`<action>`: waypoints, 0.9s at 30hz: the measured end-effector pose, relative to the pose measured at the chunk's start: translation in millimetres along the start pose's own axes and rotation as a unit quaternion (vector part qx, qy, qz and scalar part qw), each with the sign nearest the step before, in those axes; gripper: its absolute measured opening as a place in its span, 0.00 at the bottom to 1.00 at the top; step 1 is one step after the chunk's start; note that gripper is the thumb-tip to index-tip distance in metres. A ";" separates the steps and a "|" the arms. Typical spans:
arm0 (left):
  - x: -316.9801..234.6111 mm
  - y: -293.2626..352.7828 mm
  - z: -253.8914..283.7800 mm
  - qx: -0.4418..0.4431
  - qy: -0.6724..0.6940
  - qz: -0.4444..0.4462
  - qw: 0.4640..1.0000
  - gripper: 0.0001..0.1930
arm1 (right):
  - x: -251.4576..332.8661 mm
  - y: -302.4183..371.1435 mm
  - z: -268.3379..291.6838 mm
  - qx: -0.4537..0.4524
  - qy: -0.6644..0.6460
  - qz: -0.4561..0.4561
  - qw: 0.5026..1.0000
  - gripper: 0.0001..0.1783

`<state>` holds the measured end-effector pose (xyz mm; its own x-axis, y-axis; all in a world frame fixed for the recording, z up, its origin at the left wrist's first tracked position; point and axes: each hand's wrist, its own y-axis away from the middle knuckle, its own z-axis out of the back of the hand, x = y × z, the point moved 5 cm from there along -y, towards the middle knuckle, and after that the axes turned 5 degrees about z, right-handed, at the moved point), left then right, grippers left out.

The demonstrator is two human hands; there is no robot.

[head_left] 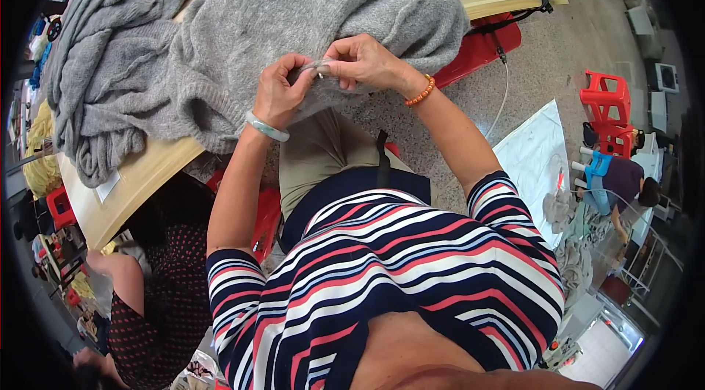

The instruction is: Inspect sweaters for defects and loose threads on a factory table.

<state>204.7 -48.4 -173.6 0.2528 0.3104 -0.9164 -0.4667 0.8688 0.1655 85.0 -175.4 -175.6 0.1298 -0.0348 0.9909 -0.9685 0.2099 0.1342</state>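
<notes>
Grey knit garments (pixel 253 19) lie heaped over the table, their near edge hanging toward my lap. My left hand (pixel 279 92) pinches a bit of this knit edge between thumb and forefinger. Close against it, my right hand (pixel 367 65) is closed too, thumb and forefinger pressed on the same spot of knit. A tiny white tip (pixel 320 76) shows at the right thumb; it is too small to name. Folded grey ribbing (pixel 202 100) lies to the left of my left hand.
The pale wooden table (pixel 132 203) reaches left, where a person in a dotted top (pixel 165 287) sits close by. A red bench (pixel 481 52) stands right of the table, with a cable hanging down. Farther right are red stools (pixel 606 98), a white sheet (pixel 536 155) and another person bending.
</notes>
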 end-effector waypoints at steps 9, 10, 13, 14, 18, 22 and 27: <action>-11.6 39.0 40.9 -0.102 -0.351 -0.128 0.922 0.16 | 56.3 24.8 7.8 -0.111 0.111 0.163 0.974 0.26; -12.0 42.6 43.8 -0.110 -0.356 -0.129 0.919 0.16 | 74.8 30.3 2.9 -0.112 0.297 0.210 0.925 0.32; -44.2 55.8 38.8 -0.002 0.053 -0.056 0.997 0.15 | 89.4 32.6 -18.3 -0.103 0.463 0.263 0.840 0.51; -65.3 63.3 32.9 0.032 0.104 -0.076 0.991 0.15 | 89.3 30.5 -27.3 -0.100 0.503 0.251 0.821 0.52; -138.9 81.2 14.8 0.132 0.085 -0.296 0.942 0.16 | 78.2 20.5 5.1 -0.131 0.346 0.231 0.900 0.30; -125.2 71.5 27.0 -0.060 -0.100 -0.356 0.927 0.33 | 103.5 44.9 20.7 -0.103 0.118 0.348 0.924 0.23; -115.3 64.2 -33.8 0.104 0.058 -0.258 0.959 0.62 | 97.4 107.6 1.5 -0.083 0.077 0.177 0.978 0.32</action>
<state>116.9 -41.5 -69.6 0.3033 -0.2162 -0.9280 -0.1233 0.9568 -0.2632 -6.9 -157.6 -64.7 -0.1639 0.2133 0.9631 -0.9127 0.3378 -0.2301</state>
